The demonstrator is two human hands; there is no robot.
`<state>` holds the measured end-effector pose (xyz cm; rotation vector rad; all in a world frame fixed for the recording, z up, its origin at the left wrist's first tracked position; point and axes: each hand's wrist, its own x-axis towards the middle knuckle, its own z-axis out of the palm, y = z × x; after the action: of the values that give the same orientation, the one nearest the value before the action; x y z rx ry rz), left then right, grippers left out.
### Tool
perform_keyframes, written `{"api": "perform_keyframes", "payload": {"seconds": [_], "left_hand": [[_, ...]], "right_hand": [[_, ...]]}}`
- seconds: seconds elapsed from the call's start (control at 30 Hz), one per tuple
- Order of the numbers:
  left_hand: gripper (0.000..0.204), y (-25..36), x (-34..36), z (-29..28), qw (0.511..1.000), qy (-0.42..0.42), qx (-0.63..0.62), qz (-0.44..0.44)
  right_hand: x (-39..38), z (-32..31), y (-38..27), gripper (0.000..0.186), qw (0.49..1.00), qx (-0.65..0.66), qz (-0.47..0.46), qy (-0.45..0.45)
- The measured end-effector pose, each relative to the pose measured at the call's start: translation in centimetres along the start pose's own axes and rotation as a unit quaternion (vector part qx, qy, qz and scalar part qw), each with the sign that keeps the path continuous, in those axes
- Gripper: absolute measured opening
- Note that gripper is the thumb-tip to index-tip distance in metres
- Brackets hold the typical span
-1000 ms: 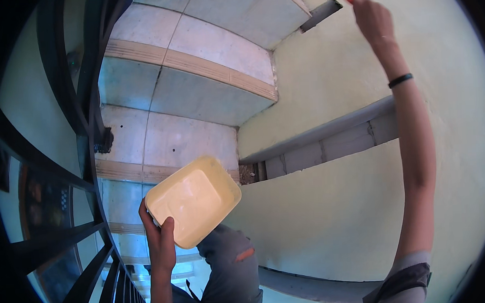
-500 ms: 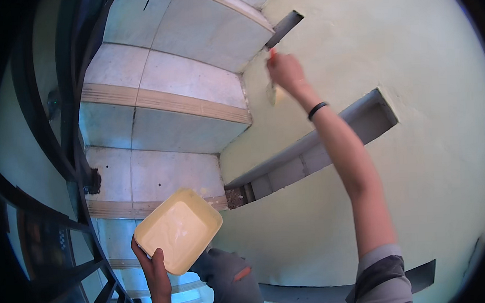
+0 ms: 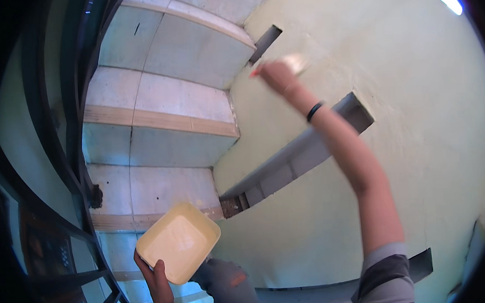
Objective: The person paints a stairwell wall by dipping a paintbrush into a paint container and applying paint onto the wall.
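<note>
My left hand [image 3: 157, 285] grips a pale yellow rectangular tub [image 3: 205, 222] by its near left edge, thumb over the side. A thin layer of cream-coloured, wet-looking paint [image 3: 182, 243] covers its bottom. Out at arm's length, my right hand [image 3: 278, 77] is closed around a paintbrush [image 3: 295, 64] against the pale green-yellow wall [image 3: 320, 202]. The brush's orange-red handle end sticks out left of the fist. Its pale head, on the right side, is blurred by motion, so I cannot tell whether it touches the wall.
Tiled stairs [image 3: 171, 138] with tan ribbed edges climb on the left. Grey recessed slots cut the wall, one long slot [image 3: 302, 159] beneath my right forearm and a short slot [image 3: 265, 44] above the hand. A dark metal railing [image 3: 53, 154] runs along the left. My leg [image 3: 227, 287] shows below.
My right hand has shifted left and slightly down, and the brush head has swung from below the fist to its right. The tub stays in my left hand, slightly lower in view.
</note>
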<state>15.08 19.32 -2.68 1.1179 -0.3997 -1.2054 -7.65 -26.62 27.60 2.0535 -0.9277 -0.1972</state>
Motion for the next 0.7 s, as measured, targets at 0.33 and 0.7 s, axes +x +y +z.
{"api": "perform_keyframes", "payload": {"seconds": [0.33,0.7], "left_hand": [[0.070,0.5,1.9,1.3,1.000,0.004,0.003,0.015],[0.070,1.4,2.3,2.3,1.000,0.002,-0.006,0.023]], "right_hand": [[4.5,-5.5,9.3,0.035,0.946,0.103,0.301,0.064],[7.4,-0.3,4.5,0.027,0.998,-0.023,0.048,0.029]]}}
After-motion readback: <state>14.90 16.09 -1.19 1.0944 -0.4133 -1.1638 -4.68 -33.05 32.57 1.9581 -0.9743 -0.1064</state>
